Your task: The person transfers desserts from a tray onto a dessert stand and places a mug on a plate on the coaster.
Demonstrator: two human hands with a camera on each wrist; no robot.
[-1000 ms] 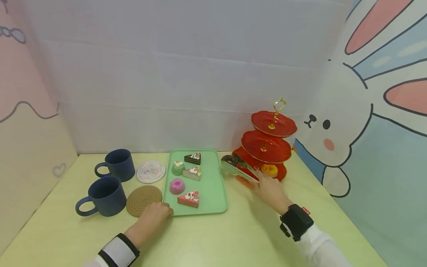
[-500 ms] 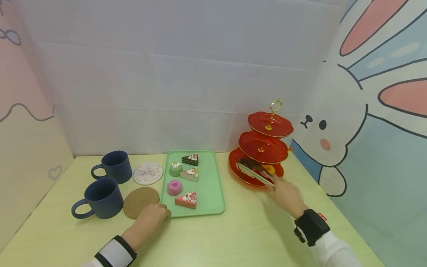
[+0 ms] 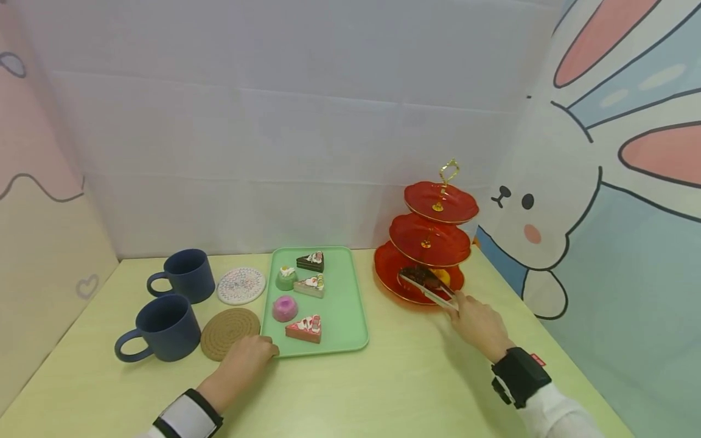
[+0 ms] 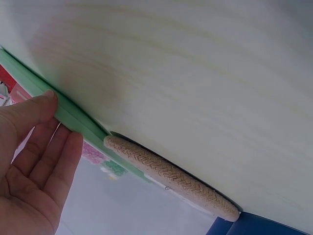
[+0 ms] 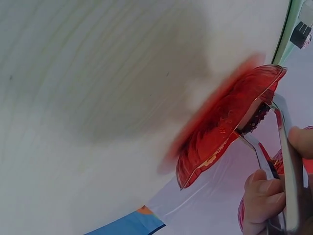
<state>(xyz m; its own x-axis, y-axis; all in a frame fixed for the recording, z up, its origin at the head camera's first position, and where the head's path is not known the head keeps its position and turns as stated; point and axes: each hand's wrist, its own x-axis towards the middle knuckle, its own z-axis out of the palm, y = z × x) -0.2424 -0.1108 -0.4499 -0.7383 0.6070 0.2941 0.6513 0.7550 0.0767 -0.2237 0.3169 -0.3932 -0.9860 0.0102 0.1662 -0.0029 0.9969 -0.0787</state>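
Observation:
My right hand (image 3: 481, 323) grips metal tongs (image 3: 440, 298), whose tips lie around a dark chocolate doughnut (image 3: 416, 275) on the lowest plate (image 3: 385, 267) of a red three-tier cake stand. In the right wrist view the doughnut (image 5: 258, 117) sits just inside the plate's rim, between the arms of the tongs (image 5: 292, 186). Beside it is a yellow doughnut (image 3: 441, 277), partly hidden. My left hand (image 3: 244, 363) pinches the near left corner of a green tray (image 3: 345, 304); the left wrist view has the thumb on the tray's rim (image 4: 78, 117).
On the tray are a pink cake slice (image 3: 304, 328), a purple ring cake (image 3: 285, 308), a green cake (image 3: 286, 278), a pale slice (image 3: 310, 286) and a chocolate slice (image 3: 311, 261). Left of it lie a woven coaster (image 3: 230, 333), a patterned coaster (image 3: 241, 286) and two blue mugs (image 3: 170, 331) (image 3: 188, 277).
My right hand has moved right, carrying the chocolate doughnut in the tongs from beside the stand onto its lowest plate. The left hand stays at the tray's corner. The head view shifts slightly.

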